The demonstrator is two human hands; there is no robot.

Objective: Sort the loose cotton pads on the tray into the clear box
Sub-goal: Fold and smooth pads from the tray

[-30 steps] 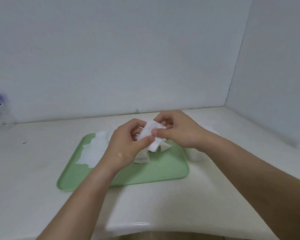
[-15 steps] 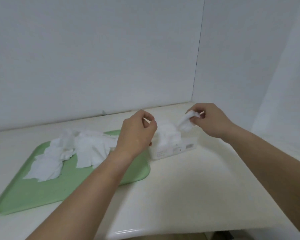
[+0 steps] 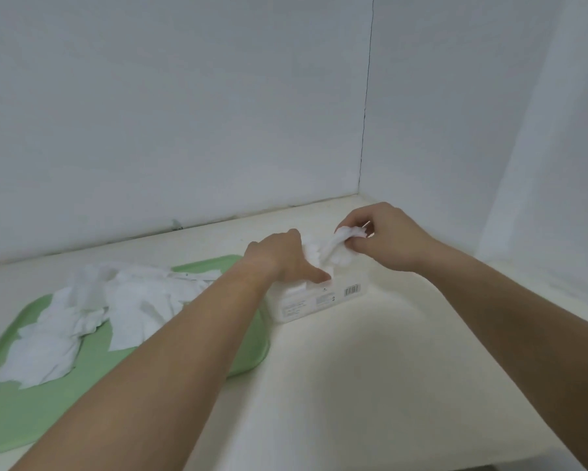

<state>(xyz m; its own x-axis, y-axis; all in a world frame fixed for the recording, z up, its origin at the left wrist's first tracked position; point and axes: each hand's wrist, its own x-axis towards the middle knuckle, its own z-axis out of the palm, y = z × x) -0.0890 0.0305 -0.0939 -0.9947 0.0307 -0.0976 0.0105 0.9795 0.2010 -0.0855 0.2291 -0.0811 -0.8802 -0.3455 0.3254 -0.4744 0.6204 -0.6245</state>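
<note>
1. Looking across the counter first: our view sits further right than a second ago.
2. The tray is at the left, and most of the loose cotton pads lie on it in a messy overlapping heap, so we reckon the sorting is far from finished.
3. The clear box stands on the counter just beside the tray's right end, with white pads already bulging out of its top.
4. Our left hand is the big change. Half a second ago it hovers between tray and box; now it rests on the box's left end with the thumb along the top edge. Its fingers are hidden behind the hand, so we can't tell if they grip anything or just steady things.
5. Our right hand pinches a crumpled pad right over the box's far side. A second ago that pad is over the tray, in both hands.
6. So one pad is basically delivered, and we guess tucking it in comes next.
</note>
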